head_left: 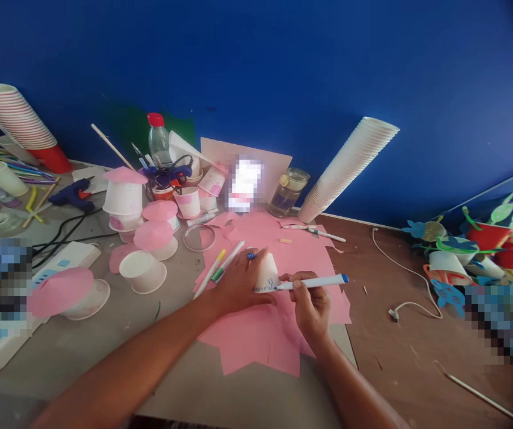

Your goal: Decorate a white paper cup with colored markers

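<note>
left hand (238, 280) grip wrapped round paper cup (266, 274), right hand (312, 304) grip pinching marker (312, 282), pink paper (265, 333) beneath

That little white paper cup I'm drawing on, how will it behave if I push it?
The paper cup is probably very light, so it would likely slide on the pink paper without the left hand steadying it. Its thin wall may dent under the marker tip. Tapered, it would probably roll in a curve if tipped.

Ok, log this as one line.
left hand: holds white paper cup on pink paper sheet | right hand: holds blue-capped white marker, tip at cup
</note>
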Action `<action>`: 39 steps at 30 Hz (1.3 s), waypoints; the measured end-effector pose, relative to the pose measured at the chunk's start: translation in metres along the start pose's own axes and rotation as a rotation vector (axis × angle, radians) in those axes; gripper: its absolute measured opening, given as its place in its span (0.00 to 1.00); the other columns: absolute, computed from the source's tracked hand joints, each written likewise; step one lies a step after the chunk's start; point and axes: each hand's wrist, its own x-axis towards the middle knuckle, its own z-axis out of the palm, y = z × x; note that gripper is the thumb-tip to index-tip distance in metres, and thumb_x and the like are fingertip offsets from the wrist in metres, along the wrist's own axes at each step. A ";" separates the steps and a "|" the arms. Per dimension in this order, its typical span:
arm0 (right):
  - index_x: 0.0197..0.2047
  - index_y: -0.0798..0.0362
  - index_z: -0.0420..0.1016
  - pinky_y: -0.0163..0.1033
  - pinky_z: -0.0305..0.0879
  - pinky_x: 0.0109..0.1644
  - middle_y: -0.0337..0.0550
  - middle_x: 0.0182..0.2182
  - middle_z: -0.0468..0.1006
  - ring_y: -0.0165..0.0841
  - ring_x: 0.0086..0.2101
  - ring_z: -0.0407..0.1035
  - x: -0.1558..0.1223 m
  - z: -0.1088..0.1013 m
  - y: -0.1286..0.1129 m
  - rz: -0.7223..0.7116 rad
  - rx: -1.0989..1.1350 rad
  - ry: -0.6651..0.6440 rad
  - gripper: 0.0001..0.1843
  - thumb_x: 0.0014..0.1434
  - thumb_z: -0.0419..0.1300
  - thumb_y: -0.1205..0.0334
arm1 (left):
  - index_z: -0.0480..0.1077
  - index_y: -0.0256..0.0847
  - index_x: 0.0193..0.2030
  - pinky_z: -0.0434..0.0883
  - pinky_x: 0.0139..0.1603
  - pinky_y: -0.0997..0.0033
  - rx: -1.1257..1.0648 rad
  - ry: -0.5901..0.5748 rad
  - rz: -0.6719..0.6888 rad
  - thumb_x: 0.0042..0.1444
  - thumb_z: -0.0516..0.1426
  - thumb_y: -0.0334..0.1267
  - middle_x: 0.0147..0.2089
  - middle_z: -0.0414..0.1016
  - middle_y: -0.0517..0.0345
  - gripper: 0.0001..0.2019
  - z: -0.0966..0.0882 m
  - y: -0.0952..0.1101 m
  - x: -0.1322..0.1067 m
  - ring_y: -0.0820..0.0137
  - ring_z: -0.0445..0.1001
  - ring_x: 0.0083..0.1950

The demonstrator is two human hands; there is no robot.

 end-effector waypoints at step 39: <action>0.30 0.52 0.69 0.36 0.63 0.27 0.41 0.25 0.76 0.31 0.24 0.67 0.002 0.001 -0.007 0.001 -0.108 0.019 0.11 0.62 0.55 0.57 | 0.47 0.42 0.70 0.62 0.62 0.41 0.026 0.022 0.027 0.39 0.67 0.62 0.63 0.60 0.38 0.56 0.000 0.000 -0.001 0.46 0.63 0.63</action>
